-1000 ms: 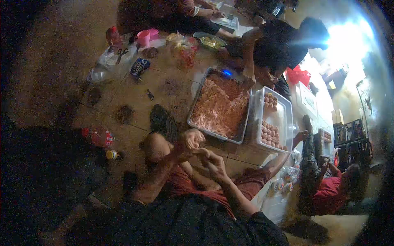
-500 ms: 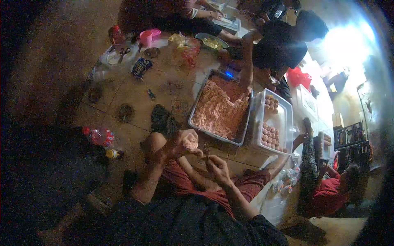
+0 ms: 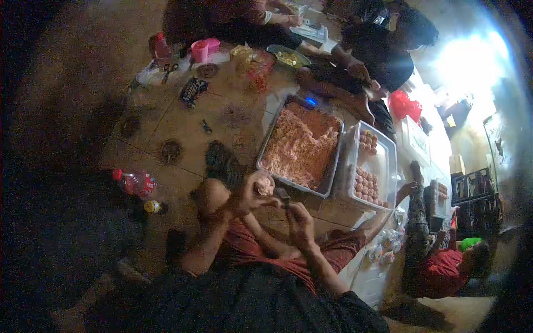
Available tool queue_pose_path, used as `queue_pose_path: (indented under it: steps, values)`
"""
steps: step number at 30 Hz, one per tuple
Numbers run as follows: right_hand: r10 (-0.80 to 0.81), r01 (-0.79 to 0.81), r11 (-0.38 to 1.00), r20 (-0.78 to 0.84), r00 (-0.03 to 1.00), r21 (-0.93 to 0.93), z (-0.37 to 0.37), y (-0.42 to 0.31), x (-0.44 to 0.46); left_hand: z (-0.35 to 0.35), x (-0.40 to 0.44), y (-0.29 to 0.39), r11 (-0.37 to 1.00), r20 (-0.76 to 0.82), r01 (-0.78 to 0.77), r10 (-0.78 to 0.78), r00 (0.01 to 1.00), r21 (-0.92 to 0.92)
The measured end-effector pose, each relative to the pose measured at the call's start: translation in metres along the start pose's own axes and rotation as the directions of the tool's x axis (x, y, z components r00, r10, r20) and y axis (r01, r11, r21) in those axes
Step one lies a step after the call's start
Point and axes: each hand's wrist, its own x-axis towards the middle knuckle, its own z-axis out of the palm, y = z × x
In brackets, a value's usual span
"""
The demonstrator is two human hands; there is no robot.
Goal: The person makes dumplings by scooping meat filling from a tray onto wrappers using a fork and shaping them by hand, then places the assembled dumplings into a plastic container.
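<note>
My left hand (image 3: 243,198) is curled around a lump of pinkish meat paste (image 3: 264,186), which bulges out at the top of the fist. Close beside it, my right hand (image 3: 301,225) grips a small dark spoon (image 3: 283,196), its head near the left thumb. Just beyond both hands stands a rectangular tub (image 3: 294,186) filled with ground meat paste (image 3: 297,147). To its right is a clear plastic box (image 3: 381,161) with rows of round meatballs (image 3: 365,186) at the near end and a smaller group at the far end.
Left on the tiled floor lie a red-capped bottle (image 3: 136,183), a small yellow-capped bottle (image 3: 153,207), a dark packet (image 3: 192,91) and scissors (image 3: 170,70). A pink cup (image 3: 199,51) stands farther back. People sit across from me and at the right (image 3: 444,271).
My right hand and the spoon have shifted slightly; the left fist stays around the paste, with less bulging out. The person opposite has drawn an arm back from the tub.
</note>
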Motion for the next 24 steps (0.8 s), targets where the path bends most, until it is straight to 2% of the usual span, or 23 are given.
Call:
queue_pose_path:
  steps: [1,2,3,4,5,6,7,8,9,10,11,12,13,15,16,17,19,20,21,22,23,24]
  values:
    - [0.001,-0.001,1.0,0.002,1.0,-0.003,-0.006,0.01,-0.006,-0.002,0.006,0.006,0.999,-0.084,-0.045,0.046,0.995,0.014]
    - [0.058,-0.058,0.998,0.05,0.997,0.016,-0.011,0.02,-0.01,-0.032,0.019,0.003,0.945,0.33,0.269,-0.198,0.923,-0.184]
    - [0.112,-0.116,0.993,0.097,0.989,0.033,-0.015,0.027,-0.015,-0.05,0.037,0.013,0.771,0.714,0.597,-0.288,0.638,-0.222]
    - [0.234,-0.25,0.964,0.153,0.96,0.095,-0.014,0.026,-0.02,-0.048,0.051,0.034,0.951,0.634,0.268,-0.114,0.765,-0.152]
    - [0.235,-0.251,0.963,0.153,0.96,0.095,-0.01,0.027,-0.022,-0.043,0.044,0.026,0.951,0.634,0.269,-0.115,0.765,-0.152]
    - [0.181,-0.202,0.973,0.174,0.968,0.112,-0.004,0.029,-0.023,-0.036,0.032,0.008,0.885,0.602,0.397,-0.183,0.777,-0.244]
    - [0.126,-0.152,0.98,0.192,0.973,0.13,0.003,0.031,-0.022,-0.029,0.03,0.016,0.867,0.604,0.422,-0.191,0.774,-0.266]
    - [0.056,-0.112,0.94,0.178,0.982,0.323,0.013,0.035,-0.019,-0.022,0.029,0.023,0.848,0.606,0.445,-0.199,0.77,-0.288]
    - [0.062,-0.115,0.94,0.173,0.983,0.321,0.019,0.019,-0.014,-0.016,0.028,0.031,0.828,0.608,0.468,-0.206,0.767,-0.31]
    - [0.067,-0.081,0.989,0.116,0.991,0.12,0.021,-0.009,-0.005,-0.012,0.026,0.037,0.907,0.583,0.385,-0.223,0.782,-0.169]
    - [0.055,-0.049,0.995,0.063,0.996,-0.086,0.022,-0.025,0.0,-0.013,0.022,0.027,0.917,0.584,0.386,-0.262,0.768,-0.097]
    - [-0.066,0.067,0.99,0.015,0.998,-0.125,0.025,-0.018,0.004,-0.015,0.022,0.024,0.922,0.585,0.386,-0.3,0.754,-0.025]
    - [-0.067,0.068,0.99,0.017,0.998,-0.123,0.019,-0.013,0.0,-0.017,0.021,0.021,0.922,0.583,0.386,-0.302,0.755,-0.022]
    - [0.016,-0.003,0.972,0.054,0.998,-0.236,0.0,-0.009,-0.008,-0.021,0.022,0.019,0.906,0.498,0.389,-0.264,0.826,-0.167]
    - [0.246,-0.241,0.947,0.005,0.969,0.21,-0.002,0.004,-0.013,-0.036,0.038,0.037,0.918,0.527,0.257,-0.064,0.848,-0.303]
    - [0.246,-0.243,0.948,0.009,0.969,0.206,-0.01,-0.001,-0.014,-0.043,0.046,0.048,0.917,0.522,0.258,-0.066,0.851,-0.305]
    - [0.166,-0.151,0.981,0.128,0.978,-0.119,-0.021,-0.027,-0.015,-0.052,0.051,0.058,0.869,0.585,0.414,-0.192,0.788,-0.272]
    - [0.168,-0.153,0.981,0.13,0.977,-0.12,-0.016,-0.014,-0.02,-0.044,0.047,0.06,0.642,0.655,0.662,-0.314,0.687,-0.386]
    - [0.116,-0.113,0.993,0.12,0.986,-0.03,-0.005,0.006,-0.025,-0.04,0.043,0.059,0.643,0.653,0.66,-0.314,0.689,-0.388]
    - [0.062,-0.068,0.996,0.103,0.993,0.059,0.004,0.011,-0.023,-0.035,0.037,0.055,0.78,0.655,0.572,-0.298,0.694,-0.252]
    - [0.061,-0.067,0.996,0.1,0.993,0.058,0.013,0.016,-0.022,-0.031,0.027,0.047,0.881,0.663,0.461,-0.283,0.693,-0.106]
    - [0.031,-0.033,0.999,0.061,0.998,0.028,0.023,0.014,-0.02,-0.016,-0.009,-0.013,0.766,0.688,0.548,-0.199,0.698,-0.335]
